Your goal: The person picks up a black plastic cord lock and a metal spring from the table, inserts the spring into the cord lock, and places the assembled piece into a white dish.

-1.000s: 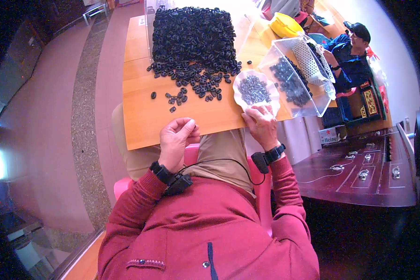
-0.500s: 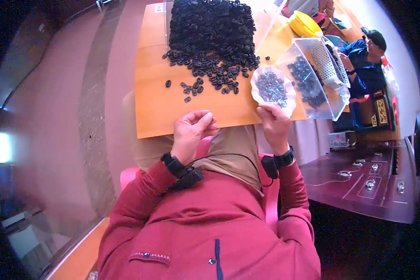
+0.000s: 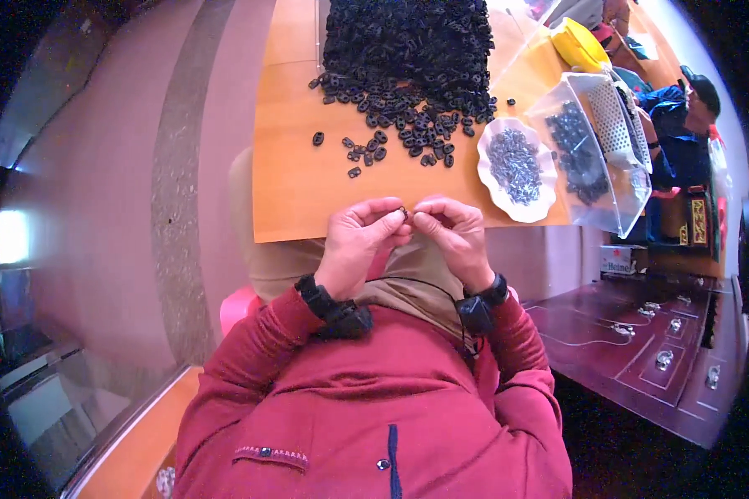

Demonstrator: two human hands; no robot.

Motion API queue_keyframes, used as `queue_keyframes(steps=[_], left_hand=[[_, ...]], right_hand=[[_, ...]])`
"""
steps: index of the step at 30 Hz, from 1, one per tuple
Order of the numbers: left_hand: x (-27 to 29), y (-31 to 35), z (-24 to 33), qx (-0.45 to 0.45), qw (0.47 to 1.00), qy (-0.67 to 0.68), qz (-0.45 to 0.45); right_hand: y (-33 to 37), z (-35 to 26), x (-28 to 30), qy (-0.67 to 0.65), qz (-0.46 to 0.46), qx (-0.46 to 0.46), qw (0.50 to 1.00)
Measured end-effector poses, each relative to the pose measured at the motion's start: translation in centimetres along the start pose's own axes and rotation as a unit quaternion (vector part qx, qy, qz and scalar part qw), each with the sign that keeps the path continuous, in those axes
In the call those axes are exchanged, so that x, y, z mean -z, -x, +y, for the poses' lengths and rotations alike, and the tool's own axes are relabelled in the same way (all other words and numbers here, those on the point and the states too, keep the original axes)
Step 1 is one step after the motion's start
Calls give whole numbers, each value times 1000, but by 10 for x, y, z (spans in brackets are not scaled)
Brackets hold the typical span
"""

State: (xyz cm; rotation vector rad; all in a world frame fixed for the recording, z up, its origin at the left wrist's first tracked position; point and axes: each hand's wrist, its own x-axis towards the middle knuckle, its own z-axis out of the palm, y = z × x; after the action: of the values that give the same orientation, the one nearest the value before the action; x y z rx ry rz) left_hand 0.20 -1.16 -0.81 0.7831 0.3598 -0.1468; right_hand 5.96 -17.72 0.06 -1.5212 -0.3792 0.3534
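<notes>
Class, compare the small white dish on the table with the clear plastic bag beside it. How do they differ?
The white dish is opaque, with a scalloped rim; the clear plastic bag is see-through and larger. The dish holds small grey parts, the bag darker ones. Both rest on the wooden table.

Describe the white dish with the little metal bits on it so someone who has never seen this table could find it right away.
Start at the wooden table and its big heap of black plastic pieces. Just right of the heap's loose edge, near the table's front edge, sits the white scalloped dish. Alone among its neighbours, it holds small grey metal parts, not black ones.
</notes>
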Motion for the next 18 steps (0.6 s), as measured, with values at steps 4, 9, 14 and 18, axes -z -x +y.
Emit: queue_keyframes(steps=[4, 9, 14, 18], left_hand=[[1, -2, 1, 6, 1000, 24, -7], [-1, -1, 3, 16, 999, 31, -8], [1, -1, 2, 23, 998, 54, -5], [0, -1, 3, 23, 999, 42, 3]], right_hand=[[-2, 0, -3, -35, -3, -18, 999], [-3, 7, -2, -1, 15, -11, 1000], [0, 6, -2, 9, 3, -48, 999], [0, 7, -2, 5, 6, -58, 998]])
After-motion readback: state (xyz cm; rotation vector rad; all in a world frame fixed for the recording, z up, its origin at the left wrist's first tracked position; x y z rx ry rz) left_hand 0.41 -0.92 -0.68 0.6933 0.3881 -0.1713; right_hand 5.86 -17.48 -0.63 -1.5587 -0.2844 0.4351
